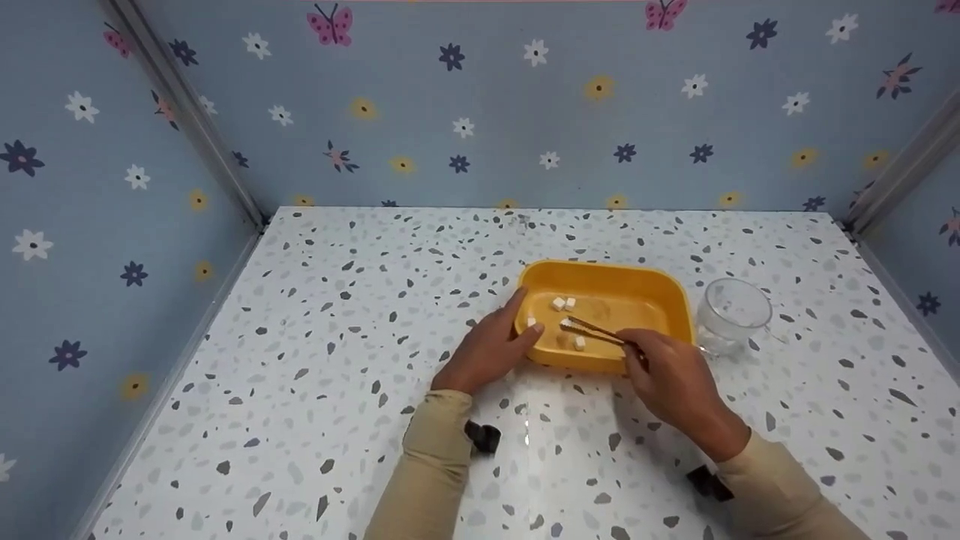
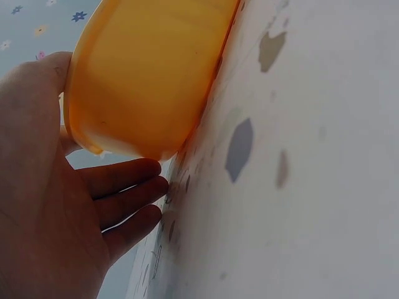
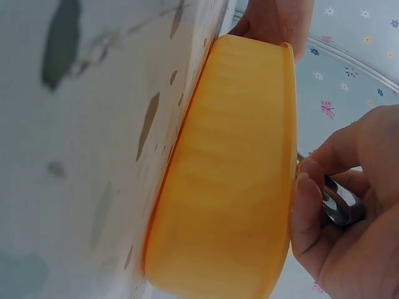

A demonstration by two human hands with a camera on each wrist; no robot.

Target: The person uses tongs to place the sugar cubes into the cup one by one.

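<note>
A yellow plastic tray [image 1: 649, 279] with raised walls sits on the table, several small white cubes [image 1: 558, 304] spread over its left half. My left hand [image 1: 491, 346] holds the tray's left end, thumb over the rim. In the left wrist view, the other fingers [image 2: 134, 196] lie loosely outside its wall. Small metal tongs [image 1: 600, 331] are in my right hand [image 1: 675, 379], pinched between thumb and fingers above the near right rim. Their tips are at one white cube [image 1: 566, 323] inside the tray. In the right wrist view, the bent end of the tongs [image 3: 343, 202] shows within the palm.
A clear glass mug [image 1: 739, 306] stands close beside the tray's right end, its handle pointing right. The speckled white table [image 1: 337, 315] meets a flower-patterned back wall [image 1: 510, 120], with similar panels on both sides.
</note>
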